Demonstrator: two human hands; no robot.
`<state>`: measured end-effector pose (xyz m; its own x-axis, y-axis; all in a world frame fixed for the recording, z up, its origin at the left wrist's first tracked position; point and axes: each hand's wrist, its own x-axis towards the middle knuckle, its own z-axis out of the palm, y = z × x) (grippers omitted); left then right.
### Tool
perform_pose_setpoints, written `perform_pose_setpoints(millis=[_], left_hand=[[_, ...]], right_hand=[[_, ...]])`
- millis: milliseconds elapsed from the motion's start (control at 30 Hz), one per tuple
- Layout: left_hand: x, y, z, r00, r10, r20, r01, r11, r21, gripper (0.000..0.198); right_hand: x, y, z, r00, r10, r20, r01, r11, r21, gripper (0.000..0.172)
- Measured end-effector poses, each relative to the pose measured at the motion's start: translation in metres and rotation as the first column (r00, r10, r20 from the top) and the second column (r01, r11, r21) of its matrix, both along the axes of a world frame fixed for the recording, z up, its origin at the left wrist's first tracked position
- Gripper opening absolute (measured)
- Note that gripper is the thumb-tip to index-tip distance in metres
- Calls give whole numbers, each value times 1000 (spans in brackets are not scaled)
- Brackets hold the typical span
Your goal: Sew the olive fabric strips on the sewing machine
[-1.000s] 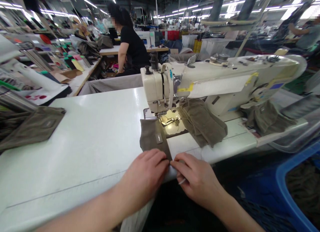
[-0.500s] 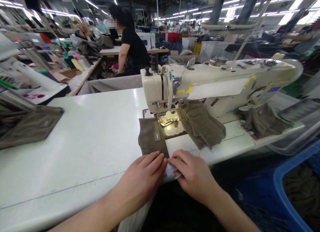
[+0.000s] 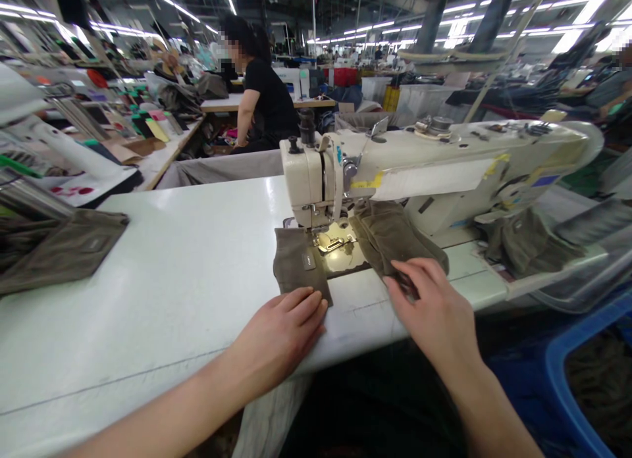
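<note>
Right hand (image 3: 434, 306) moving away from left hand (image 3: 276, 339): the two hands are no longer meeting at the lower corner of the olive-brown fabric panel (image 3: 299, 260), as they were a moment earlier. The right hand is now reaching up and to the right, while the left hand is staying at the panel's lower edge.

Left fingers (image 3: 309, 301) are lying nearly flat and slightly spread, pressing on the panel's lower right corner, with the palm resting on the white sewing table (image 3: 148, 313).

Right fingers (image 3: 407, 268) are curling down onto the bunched olive-brown fabric (image 3: 390, 237), just in front of the sewing machine's head. Whether they are pinching it cannot be told from this view.

The panel is lying flat just above the left fingertips, partly on the table and beside the lit metal plate (image 3: 336, 244) under the presser foot (image 3: 328, 245). Its small pale label (image 3: 309, 260) is facing up. The bunched fabric is lying in folds between the plate and the right fingers, its edges overlapping the plate.

Beyond the left hand, a stack of similar fabric (image 3: 59, 251) is lying at the table's far left. To the right of the right hand, a blue crate (image 3: 557, 372) is standing beside the table.
</note>
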<state>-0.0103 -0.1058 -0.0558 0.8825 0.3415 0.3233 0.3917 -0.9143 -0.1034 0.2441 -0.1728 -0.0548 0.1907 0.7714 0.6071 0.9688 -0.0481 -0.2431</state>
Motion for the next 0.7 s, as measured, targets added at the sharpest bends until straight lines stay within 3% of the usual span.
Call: perform_pose_setpoints(millis=[133, 433, 567, 700], left_hand=[[1, 5, 4, 1000, 10, -16, -10, 1000, -13, 33], [2, 19, 5, 999, 30, -32, -32, 998, -58, 32], [2, 26, 5, 999, 28, -27, -30, 998, -55, 31], [3, 33, 8, 999, 29, -32, -32, 997, -73, 30]], right_hand=[[17, 3, 0, 992, -123, 30, 126, 979, -163, 25], [27, 8, 1, 975, -64, -212, 23, 981, -193, 21], [28, 8, 1, 962, -56, -267, 25, 992, -121, 19], [31, 8, 4, 955, -52, -291, 83, 992, 97, 20]])
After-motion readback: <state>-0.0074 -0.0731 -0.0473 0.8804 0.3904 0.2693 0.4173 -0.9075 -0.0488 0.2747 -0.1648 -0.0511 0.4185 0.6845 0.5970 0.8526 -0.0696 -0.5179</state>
